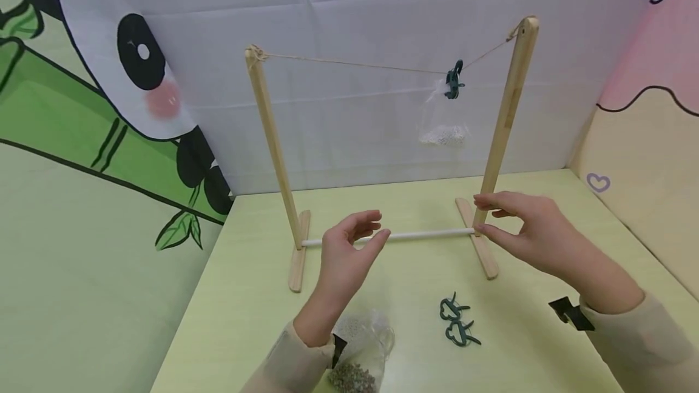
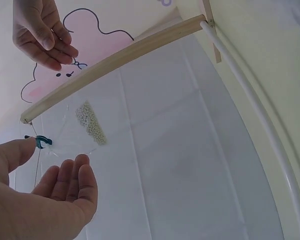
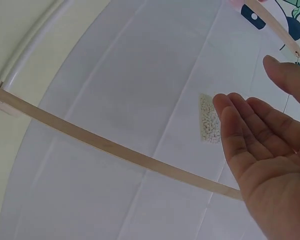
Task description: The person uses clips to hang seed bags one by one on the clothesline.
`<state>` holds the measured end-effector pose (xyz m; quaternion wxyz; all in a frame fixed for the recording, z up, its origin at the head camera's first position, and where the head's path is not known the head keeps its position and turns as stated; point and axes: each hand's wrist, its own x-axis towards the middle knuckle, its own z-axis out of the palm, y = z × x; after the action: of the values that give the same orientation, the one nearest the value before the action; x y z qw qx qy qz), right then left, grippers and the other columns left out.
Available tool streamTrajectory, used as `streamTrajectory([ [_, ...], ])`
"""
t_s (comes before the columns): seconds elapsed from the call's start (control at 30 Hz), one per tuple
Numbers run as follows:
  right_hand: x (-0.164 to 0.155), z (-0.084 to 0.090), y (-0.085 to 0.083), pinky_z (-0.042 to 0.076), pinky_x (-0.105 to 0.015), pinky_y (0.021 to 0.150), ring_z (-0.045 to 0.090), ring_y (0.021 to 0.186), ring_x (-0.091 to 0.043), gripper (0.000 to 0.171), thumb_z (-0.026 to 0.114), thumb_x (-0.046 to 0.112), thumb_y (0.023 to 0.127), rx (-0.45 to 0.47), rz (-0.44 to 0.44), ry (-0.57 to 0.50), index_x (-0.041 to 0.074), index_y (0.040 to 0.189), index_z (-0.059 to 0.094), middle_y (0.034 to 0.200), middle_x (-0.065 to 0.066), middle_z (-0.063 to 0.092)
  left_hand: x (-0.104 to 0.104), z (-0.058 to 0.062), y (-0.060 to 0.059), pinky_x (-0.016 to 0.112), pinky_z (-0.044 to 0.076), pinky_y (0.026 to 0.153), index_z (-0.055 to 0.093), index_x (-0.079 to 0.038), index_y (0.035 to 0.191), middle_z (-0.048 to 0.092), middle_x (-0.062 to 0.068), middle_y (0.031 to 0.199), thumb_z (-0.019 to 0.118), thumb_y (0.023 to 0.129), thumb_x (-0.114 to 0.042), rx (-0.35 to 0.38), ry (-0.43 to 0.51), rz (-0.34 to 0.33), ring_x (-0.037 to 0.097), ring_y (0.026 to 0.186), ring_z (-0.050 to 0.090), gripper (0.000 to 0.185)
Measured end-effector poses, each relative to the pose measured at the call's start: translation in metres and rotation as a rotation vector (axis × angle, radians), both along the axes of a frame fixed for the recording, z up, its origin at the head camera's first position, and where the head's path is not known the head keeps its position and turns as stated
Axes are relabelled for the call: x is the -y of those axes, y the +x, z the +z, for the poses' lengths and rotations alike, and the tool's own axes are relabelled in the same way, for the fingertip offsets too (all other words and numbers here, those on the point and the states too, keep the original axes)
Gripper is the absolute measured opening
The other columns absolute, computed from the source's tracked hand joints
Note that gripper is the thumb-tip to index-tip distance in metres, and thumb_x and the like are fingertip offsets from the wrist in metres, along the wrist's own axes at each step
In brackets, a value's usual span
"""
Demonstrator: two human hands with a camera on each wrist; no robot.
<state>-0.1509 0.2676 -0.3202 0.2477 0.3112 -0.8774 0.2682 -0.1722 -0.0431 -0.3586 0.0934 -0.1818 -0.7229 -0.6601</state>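
Both hands hold nothing. My left hand [image 1: 349,256] is raised in front of the white rod [image 1: 431,235], thumb and fingers apart. My right hand [image 1: 521,229] hovers by the lower part of the right wooden post [image 1: 508,108], with a gap between thumb and fingers. A string [image 1: 349,65] runs between the tops of the two posts. From it, near the right post, a dark green clip [image 1: 453,80] hangs a clear bag of small white pellets [image 1: 443,134]. In the left wrist view, the bag [image 2: 91,122] shows beyond the left fingertips.
Two dark green clips [image 1: 460,332] lie on the pale yellow table [image 1: 415,296]. A clear bag [image 1: 377,338] with grey-brown bits lies near the left wrist, partly covered by it. The left post [image 1: 273,138] stands on a flat wooden foot [image 1: 298,265]. White cloth hangs behind.
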Motion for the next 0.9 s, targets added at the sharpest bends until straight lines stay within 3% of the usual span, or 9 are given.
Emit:
streamTrajectory([
  [0.37,0.004,-0.021,0.005,0.054,-0.018,0.081,0.071,0.093,-0.018,0.046,0.086,-0.005,0.075,0.061,0.021,-0.022,0.001,0.119,0.072,0.113,-0.005,0.073,0.007,-0.013,0.01,0.038,0.053,0.094,0.074,-0.008,0.117,0.072,0.003,0.109,0.08,0.09,-0.009,0.05,0.0,0.008,0.026,0.104,0.066,0.028],
  [0.6,0.004,-0.032,0.008,0.053,-0.017,0.081,0.07,0.094,-0.018,0.047,0.086,-0.002,0.077,0.095,0.002,-0.012,0.003,0.122,0.071,0.115,-0.003,0.073,0.01,-0.018,0.014,0.048,0.05,0.097,0.074,-0.007,0.117,0.072,0.004,0.11,0.08,0.089,-0.005,0.055,0.012,0.01,0.027,0.104,0.066,0.029],
  [0.9,0.001,-0.051,0.014,0.053,-0.015,0.075,0.07,0.092,-0.02,0.046,0.087,-0.001,0.076,0.119,-0.02,-0.035,0.006,0.12,0.072,0.113,0.001,0.073,0.014,-0.027,0.018,0.046,0.051,0.096,0.073,-0.006,0.118,0.071,0.005,0.11,0.079,0.089,-0.004,0.061,0.015,-0.01,0.024,0.104,0.067,0.03],
])
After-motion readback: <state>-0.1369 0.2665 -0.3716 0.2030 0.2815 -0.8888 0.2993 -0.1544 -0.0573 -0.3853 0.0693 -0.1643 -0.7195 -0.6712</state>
